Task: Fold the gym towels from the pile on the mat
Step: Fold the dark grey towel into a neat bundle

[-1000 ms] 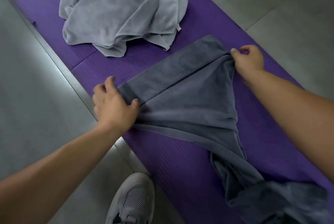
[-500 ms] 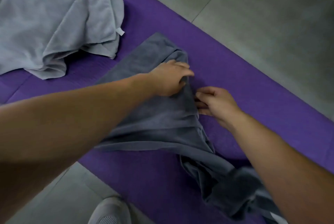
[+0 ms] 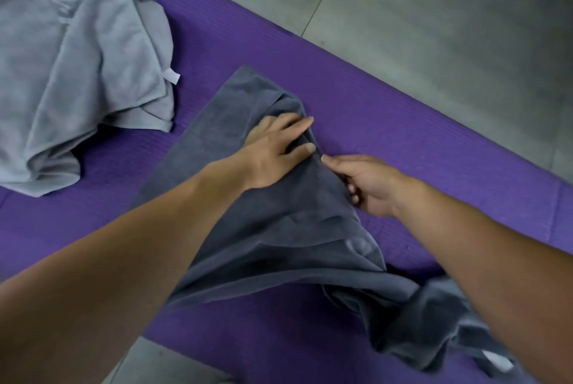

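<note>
dark grey towel laid on purple mat, pressed flat by left hand, fingers straight. towel edge gripped by right hand, fingers curled. light grey towel pile heaped nearby on mat.

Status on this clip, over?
Left hand flat on dark grey towel. Right hand grips its edge. Near end bunched. Light grey pile apart, nothing blocking.

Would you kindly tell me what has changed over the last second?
The left hand released the dark towel at its left end and crossed to press flat near the right edge. The right hand moved nearer along that edge and grips it. The pale pile stayed put.
</note>
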Action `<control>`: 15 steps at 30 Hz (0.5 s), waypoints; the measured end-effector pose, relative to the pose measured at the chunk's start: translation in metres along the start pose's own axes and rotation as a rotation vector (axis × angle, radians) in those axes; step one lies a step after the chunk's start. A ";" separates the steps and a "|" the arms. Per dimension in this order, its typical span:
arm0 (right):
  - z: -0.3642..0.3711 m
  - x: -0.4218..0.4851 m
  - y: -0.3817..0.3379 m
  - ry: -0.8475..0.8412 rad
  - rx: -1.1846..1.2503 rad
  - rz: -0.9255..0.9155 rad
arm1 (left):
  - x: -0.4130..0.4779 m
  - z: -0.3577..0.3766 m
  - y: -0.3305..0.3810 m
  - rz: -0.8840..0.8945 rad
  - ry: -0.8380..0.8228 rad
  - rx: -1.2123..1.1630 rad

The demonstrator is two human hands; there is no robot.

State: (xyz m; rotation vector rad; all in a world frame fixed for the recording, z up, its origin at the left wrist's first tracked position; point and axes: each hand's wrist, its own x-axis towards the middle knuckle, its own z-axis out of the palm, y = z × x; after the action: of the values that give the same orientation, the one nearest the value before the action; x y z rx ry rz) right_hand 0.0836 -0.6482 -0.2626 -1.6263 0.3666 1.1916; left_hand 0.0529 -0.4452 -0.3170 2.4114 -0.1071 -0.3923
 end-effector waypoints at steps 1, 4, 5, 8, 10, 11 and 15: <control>-0.001 -0.001 -0.004 -0.006 -0.049 0.008 | -0.001 0.002 0.001 0.003 0.001 0.033; -0.012 0.004 -0.010 -0.040 -0.028 -0.080 | -0.001 0.005 0.000 0.003 -0.022 0.101; -0.016 0.005 -0.011 -0.030 -0.004 -0.145 | -0.001 0.006 0.001 0.005 -0.020 0.129; -0.032 0.006 -0.005 0.030 0.104 -0.268 | -0.005 0.009 0.001 0.043 0.003 0.268; -0.048 0.000 0.005 0.018 0.192 -0.246 | -0.006 0.012 0.002 0.046 0.002 0.344; -0.057 -0.006 0.010 -0.004 0.206 -0.223 | -0.006 0.012 0.003 0.035 -0.002 0.364; -0.100 -0.030 0.033 -0.068 -0.076 -0.086 | -0.004 0.012 0.006 0.000 -0.030 0.446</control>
State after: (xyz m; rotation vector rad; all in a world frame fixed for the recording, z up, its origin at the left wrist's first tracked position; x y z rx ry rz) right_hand 0.0971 -0.7569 -0.2594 -1.6457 0.2077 1.2049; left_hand 0.0455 -0.4563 -0.3208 2.8438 -0.2287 -0.4417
